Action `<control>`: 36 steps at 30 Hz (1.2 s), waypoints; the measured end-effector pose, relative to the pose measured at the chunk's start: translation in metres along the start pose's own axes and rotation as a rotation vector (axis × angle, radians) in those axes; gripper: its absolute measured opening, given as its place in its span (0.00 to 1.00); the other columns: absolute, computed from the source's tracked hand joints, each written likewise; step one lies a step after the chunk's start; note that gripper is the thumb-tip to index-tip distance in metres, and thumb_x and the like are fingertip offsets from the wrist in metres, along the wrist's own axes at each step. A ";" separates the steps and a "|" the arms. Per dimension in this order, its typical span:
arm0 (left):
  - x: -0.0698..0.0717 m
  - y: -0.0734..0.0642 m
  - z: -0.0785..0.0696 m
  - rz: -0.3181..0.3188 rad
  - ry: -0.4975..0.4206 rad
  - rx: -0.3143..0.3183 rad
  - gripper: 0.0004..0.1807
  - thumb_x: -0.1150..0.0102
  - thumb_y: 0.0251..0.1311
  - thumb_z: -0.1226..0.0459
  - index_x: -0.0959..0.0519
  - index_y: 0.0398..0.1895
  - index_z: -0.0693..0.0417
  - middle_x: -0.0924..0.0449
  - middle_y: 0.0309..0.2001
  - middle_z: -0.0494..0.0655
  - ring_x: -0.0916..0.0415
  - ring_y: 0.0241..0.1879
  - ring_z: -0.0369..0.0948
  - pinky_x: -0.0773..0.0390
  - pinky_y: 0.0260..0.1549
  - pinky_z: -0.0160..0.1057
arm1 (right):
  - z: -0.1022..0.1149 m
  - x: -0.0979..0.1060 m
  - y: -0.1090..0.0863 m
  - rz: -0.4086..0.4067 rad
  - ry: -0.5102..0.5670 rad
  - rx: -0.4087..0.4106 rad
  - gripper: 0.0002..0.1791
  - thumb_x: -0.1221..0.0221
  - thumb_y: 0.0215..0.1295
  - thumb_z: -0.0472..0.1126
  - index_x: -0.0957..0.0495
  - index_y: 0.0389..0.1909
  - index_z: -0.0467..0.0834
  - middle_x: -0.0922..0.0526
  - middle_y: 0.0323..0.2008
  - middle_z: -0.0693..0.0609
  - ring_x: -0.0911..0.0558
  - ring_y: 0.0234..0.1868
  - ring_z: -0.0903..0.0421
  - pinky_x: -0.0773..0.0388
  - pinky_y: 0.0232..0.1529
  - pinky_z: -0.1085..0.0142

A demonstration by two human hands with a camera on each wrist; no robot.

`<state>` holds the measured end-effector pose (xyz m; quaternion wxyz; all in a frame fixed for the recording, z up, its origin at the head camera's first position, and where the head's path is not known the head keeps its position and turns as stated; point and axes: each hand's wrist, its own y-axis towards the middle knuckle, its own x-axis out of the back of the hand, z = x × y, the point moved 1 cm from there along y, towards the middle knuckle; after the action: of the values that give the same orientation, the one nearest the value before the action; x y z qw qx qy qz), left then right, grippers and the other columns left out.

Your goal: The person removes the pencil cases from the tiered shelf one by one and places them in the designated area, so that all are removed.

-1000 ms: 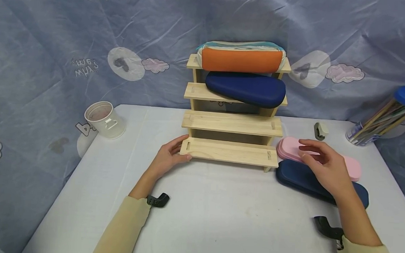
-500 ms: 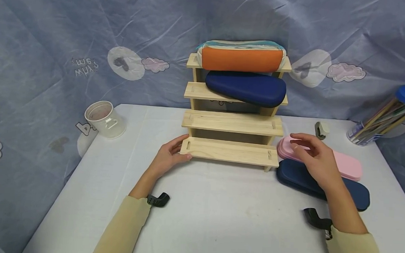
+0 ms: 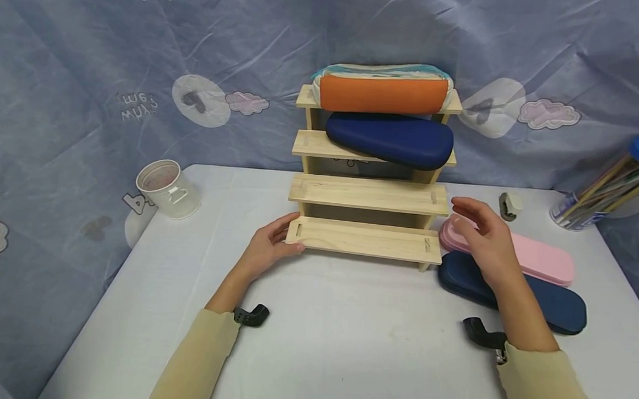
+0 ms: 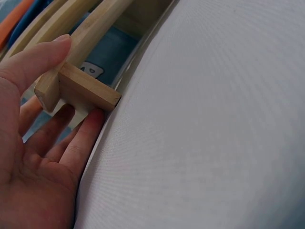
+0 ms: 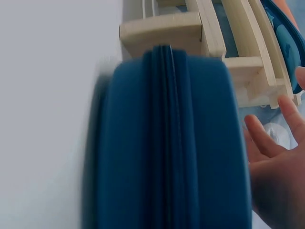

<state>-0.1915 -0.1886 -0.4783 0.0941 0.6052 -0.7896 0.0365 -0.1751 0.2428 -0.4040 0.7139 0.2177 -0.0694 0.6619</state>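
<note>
A stepped wooden rack stands at the table's far side. My left hand holds the left end of its lowest shelf; in the left wrist view the thumb lies on the plank and the fingers reach round the end support. My right hand, loosely bent and holding nothing, hovers over the left part of a pink case, near the rack's right side. A dark blue case lies in front of the pink one, partly hidden by my right forearm; it looms large in the right wrist view.
An orange pencil case sits on the top shelf, and a navy case on the shelf below. A white cup stands at left. A small pale-and-dark object and a blue-lidded tube of sticks are at back right.
My right hand has moved left and away from me, over the pink case toward the rack's right end. The left hand stays on the lowest shelf.
</note>
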 end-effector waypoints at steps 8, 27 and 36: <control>-0.001 -0.001 -0.003 0.001 -0.004 0.004 0.40 0.24 0.48 0.57 0.31 0.66 0.34 0.29 0.62 0.43 0.28 0.58 0.42 0.27 0.53 0.43 | 0.003 -0.020 0.006 -0.071 0.345 -0.008 0.24 0.41 0.68 0.40 0.29 0.64 0.42 0.30 0.61 0.43 0.32 0.61 0.49 0.30 0.51 0.77; 0.001 -0.001 -0.002 0.016 -0.018 -0.006 0.40 0.25 0.48 0.57 0.31 0.67 0.33 0.30 0.63 0.44 0.30 0.60 0.42 0.27 0.54 0.43 | 0.007 -0.058 0.011 -0.161 0.443 -0.084 0.21 0.42 0.69 0.43 0.27 0.62 0.46 0.40 0.69 0.54 0.34 0.59 0.55 0.34 0.50 0.65; 0.000 -0.001 -0.001 0.015 -0.015 0.004 0.40 0.25 0.48 0.56 0.31 0.66 0.31 0.29 0.63 0.41 0.29 0.59 0.39 0.27 0.54 0.42 | 0.001 -0.059 0.010 -0.172 0.393 -0.073 0.21 0.44 0.70 0.43 0.28 0.62 0.48 0.39 0.69 0.56 0.33 0.54 0.55 0.35 0.50 0.64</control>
<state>-0.1909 -0.1886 -0.4775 0.0866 0.5998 -0.7947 0.0341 -0.1915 0.1882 -0.4239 0.7750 0.0638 0.0659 0.6253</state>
